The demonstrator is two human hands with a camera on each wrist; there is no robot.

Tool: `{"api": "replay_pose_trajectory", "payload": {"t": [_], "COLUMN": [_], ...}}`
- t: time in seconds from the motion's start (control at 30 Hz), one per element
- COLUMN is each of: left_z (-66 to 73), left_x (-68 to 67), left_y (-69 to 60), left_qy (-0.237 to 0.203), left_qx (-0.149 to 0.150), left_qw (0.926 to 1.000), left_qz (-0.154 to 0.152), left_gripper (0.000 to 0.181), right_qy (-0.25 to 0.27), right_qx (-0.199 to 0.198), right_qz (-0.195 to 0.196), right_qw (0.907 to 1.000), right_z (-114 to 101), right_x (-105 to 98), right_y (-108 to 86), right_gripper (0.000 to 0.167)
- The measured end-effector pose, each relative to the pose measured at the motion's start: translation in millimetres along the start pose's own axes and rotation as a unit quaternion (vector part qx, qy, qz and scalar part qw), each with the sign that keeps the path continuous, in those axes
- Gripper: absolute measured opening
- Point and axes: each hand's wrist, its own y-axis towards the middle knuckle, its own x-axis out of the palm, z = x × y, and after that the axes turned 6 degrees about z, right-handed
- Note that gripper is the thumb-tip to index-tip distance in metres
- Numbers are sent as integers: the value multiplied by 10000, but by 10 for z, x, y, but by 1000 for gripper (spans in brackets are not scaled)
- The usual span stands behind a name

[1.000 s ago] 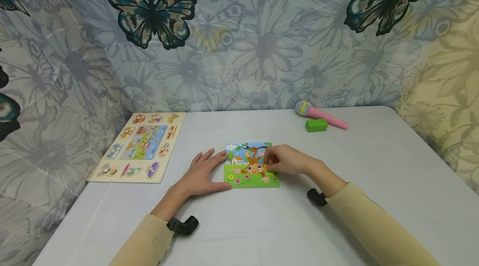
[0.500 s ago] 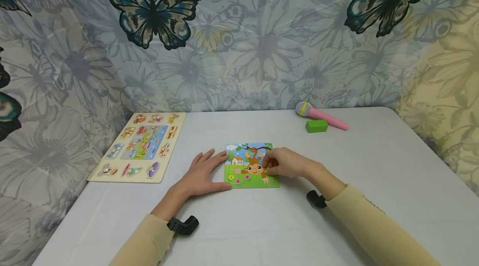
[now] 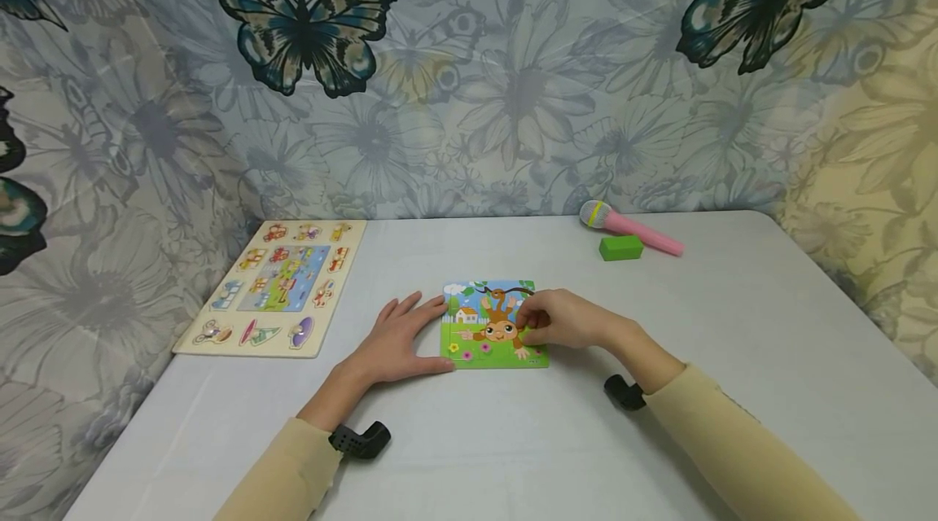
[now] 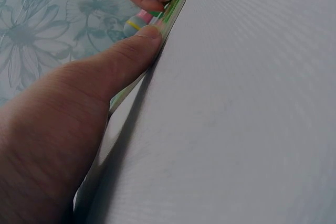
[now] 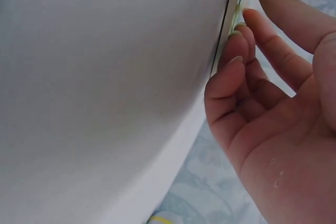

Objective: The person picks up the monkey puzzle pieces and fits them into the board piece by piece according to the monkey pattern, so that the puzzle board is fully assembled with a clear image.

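A small square picture puzzle (image 3: 469, 342), printed with a monkey, a house and flowers, lies flat on the table. Spread along its left side is my left hand (image 3: 399, 346), the thumb touching the lower left corner and the fingertips at the upper left edge. In the left wrist view the thumb (image 4: 131, 59) lies against the puzzle's edge. My right hand (image 3: 564, 317) is over the puzzle's right side with bent fingers. In the right wrist view its thumb and index fingertip (image 5: 251, 15) meet the surface slightly apart; whether they pinch a piece is unclear.
A larger wooden puzzle board (image 3: 245, 334) with animal and toy pictures lies at the back left of the white table (image 3: 469, 456). Near the back right are a pink toy microphone (image 3: 645, 234) and a green block (image 3: 620, 247). A patterned wall covering (image 3: 469, 138) rises behind.
My right hand shifts very slightly over the puzzle's right side, its fingers staying bent there. The left hand and the puzzle stay in place.
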Motion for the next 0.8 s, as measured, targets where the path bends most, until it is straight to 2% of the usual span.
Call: {"api": "replay_pose_trajectory", "payload": {"t": [0.4, 0.6, 0.8], "left_z": [17, 28, 18], "left_x": [0, -10, -8], "left_y": [2, -8, -12], "left_qy": [18, -58, -56], "left_qx": [13, 20, 29], "left_qw": [10000, 10000, 10000], "left_qz": [8, 25, 35], "left_gripper": [93, 94, 93], "right_qy": [78, 182, 229], "right_qx": [-58, -121, -20], "right_qz": [359, 618, 795], "right_qw": [9993, 9978, 9966], "right_z": [55, 101, 153], "right_x": [-112, -189, -251], "right_y": [-105, -204, -320], "right_gripper": [17, 19, 23]}}
